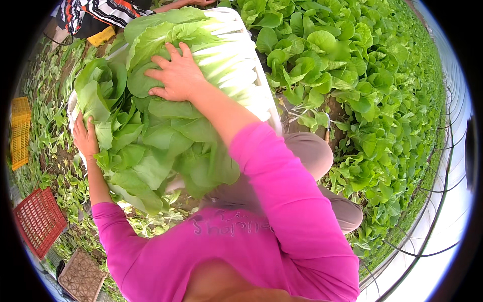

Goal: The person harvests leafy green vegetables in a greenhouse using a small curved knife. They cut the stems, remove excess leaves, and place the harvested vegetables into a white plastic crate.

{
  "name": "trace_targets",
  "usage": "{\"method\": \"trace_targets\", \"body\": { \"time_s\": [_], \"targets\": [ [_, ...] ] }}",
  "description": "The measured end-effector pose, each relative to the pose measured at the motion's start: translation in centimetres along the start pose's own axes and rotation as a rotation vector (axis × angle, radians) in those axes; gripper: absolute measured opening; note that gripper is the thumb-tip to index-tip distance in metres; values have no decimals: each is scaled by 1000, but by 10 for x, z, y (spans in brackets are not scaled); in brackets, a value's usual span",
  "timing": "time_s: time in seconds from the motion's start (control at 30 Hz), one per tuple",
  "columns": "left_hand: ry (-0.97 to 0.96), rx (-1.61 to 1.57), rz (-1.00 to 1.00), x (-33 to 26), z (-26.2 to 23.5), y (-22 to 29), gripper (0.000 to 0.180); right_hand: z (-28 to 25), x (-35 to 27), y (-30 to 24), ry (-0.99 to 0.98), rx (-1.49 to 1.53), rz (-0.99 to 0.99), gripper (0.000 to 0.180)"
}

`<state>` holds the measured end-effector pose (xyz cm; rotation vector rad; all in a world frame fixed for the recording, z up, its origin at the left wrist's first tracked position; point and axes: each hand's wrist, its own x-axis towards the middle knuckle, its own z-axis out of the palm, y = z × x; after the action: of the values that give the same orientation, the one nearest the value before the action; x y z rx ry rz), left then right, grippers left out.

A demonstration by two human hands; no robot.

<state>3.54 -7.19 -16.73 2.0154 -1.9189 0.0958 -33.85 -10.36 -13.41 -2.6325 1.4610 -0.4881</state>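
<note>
A white crate [265,93] in front of me is heaped with leafy greens [171,123], their pale stalks lying toward the right side and broad leaves spilling over the left and near sides. My right hand [176,74] rests palm down on top of the leaves, fingers spread. At the crate's left side, my left hand [85,136] lies against the outer leaves with its fingers apart; part of it is covered by a leaf. Neither hand grips anything that I can see.
Dense rows of growing greens [372,75] fill the right side. A tool with a wooden handle [327,135] stands near my knee. Left lie a yellow crate [20,133], a red crate [40,221] and a brown crate [81,276]. Another person in patterned clothing [108,11] is beyond the crate.
</note>
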Motion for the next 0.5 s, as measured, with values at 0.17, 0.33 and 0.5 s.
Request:
{"method": "trace_targets", "body": {
  "time_s": [0.17,0.33,0.5],
  "targets": [
    [-20,34,-36,10,12,5,54,-17,-2,6,72,-37,30,52],
    [-120,59,27,25,-3,-37,58,-93,1,-5,336,-146,-60,40],
    [-77,358,10,37,-75,47,66,-179,-52,24,417,-87,-101,35]
  ]
}}
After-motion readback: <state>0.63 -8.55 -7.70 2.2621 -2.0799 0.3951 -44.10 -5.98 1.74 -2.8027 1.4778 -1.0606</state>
